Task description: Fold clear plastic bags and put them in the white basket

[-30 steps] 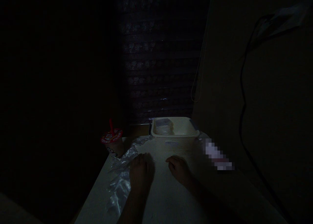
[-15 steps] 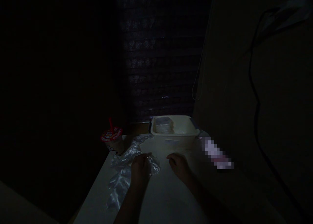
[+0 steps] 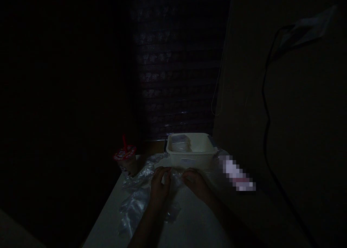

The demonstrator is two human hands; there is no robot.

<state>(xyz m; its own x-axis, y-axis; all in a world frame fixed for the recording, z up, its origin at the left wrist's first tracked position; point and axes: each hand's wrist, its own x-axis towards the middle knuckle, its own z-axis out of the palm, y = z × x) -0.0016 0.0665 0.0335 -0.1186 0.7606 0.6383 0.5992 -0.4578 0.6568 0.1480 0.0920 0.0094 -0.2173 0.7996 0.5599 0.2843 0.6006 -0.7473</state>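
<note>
Head view, dim light. Left hand (image 3: 160,183) and right hand (image 3: 195,183) face each other, fingers curled; too dark to tell whether either pinches anything. Thin, clear, crumpled plastic film (image 3: 177,179) lies between them, at the fingertips. More shiny clear plastic sheeting (image 3: 133,207) to the left of the left hand, on the pale flat tabletop (image 3: 195,228). Just beyond both hands: off-white rectangular plastic tub (image 3: 200,161), clear-wrapped bundle (image 3: 180,144) inside. Beyond the left hand, farther left: upright cup with red printed lid and red straw (image 3: 127,165).
</note>
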